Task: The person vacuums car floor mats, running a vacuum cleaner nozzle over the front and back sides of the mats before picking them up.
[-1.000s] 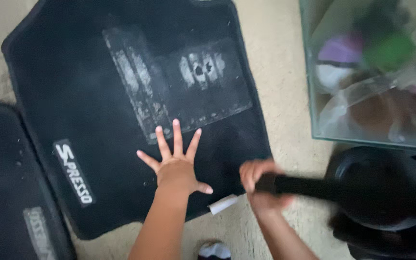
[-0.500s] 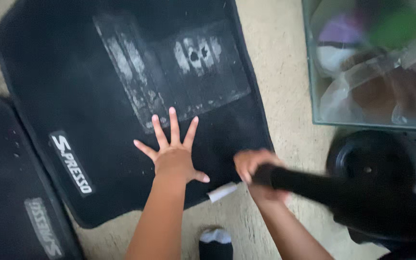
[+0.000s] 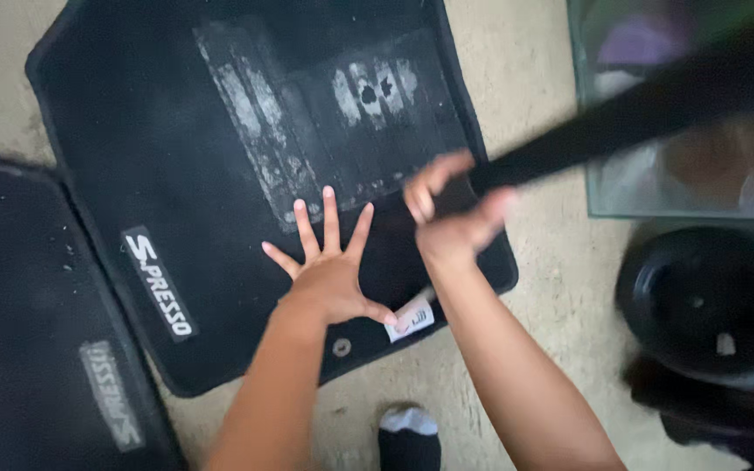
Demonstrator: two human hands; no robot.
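Observation:
A black car floor mat (image 3: 176,157) with a worn grey heel pad and a white logo patch lies on the beige carpet. My left hand (image 3: 332,266) presses flat on the mat's near edge, fingers spread wide. A small white tag (image 3: 412,317) sits just by its thumb. My right hand (image 3: 448,214) is closed around the end of a long black tube (image 3: 647,100), blurred by motion, which rises to the upper right. The hand hovers over the mat's near right corner.
A second black mat (image 3: 19,331) lies at the left. A glass tank (image 3: 691,113) with coloured items stands at the upper right. A round black container (image 3: 709,301) sits on the floor at the right. A foot in a dark sock (image 3: 407,440) shows at the bottom.
My right hand has lifted the black tube up and swung it from low right over the round container to high across the glass tank. My left hand has stayed flat on the mat.

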